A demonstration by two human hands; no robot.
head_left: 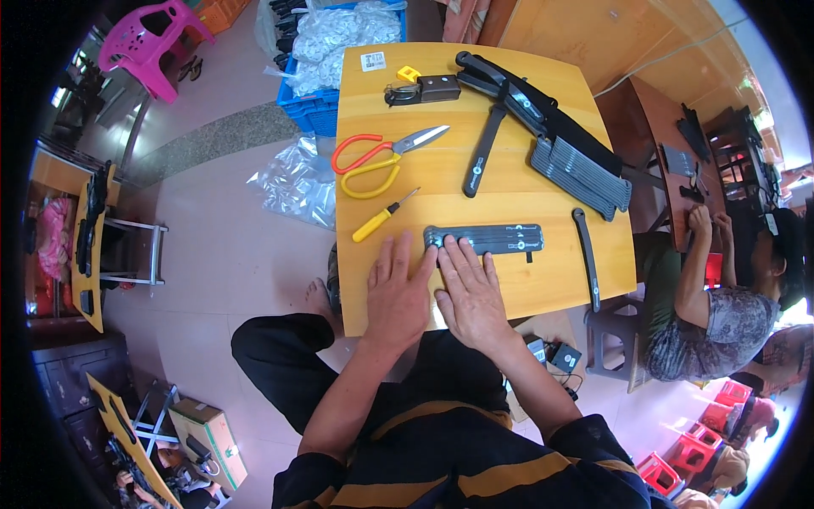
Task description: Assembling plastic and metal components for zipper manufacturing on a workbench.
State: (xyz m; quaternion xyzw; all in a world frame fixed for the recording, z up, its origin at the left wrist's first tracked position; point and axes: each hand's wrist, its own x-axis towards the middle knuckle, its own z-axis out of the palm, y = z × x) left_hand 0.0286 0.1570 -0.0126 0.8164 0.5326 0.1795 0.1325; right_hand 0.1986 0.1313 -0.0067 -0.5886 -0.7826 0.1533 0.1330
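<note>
A flat bundle of black straps [500,238] with pale printing lies on the yellow table [415,110]. It looks wrapped in something shiny and clear. My right hand [473,297] is open, its fingers laid flat over the bundle's left part. Beside it my left hand [397,293] rests open, fingers stretched, its forefinger at the bundle's left end. Left of the bundle lies a yellow-handled screwdriver [379,223], and beyond it scissors [381,161] with red and yellow handles. Single black straps lie at the right [587,259] and behind the bundle [486,153].
A longer stack of straps [581,174] covers the table's far right. A dark brown case [439,87] with a ring and a yellow piece [409,74] sit at the back. Beyond the left edge stands a blue crate [314,110] of bagged items. Another person [708,331] works at the right.
</note>
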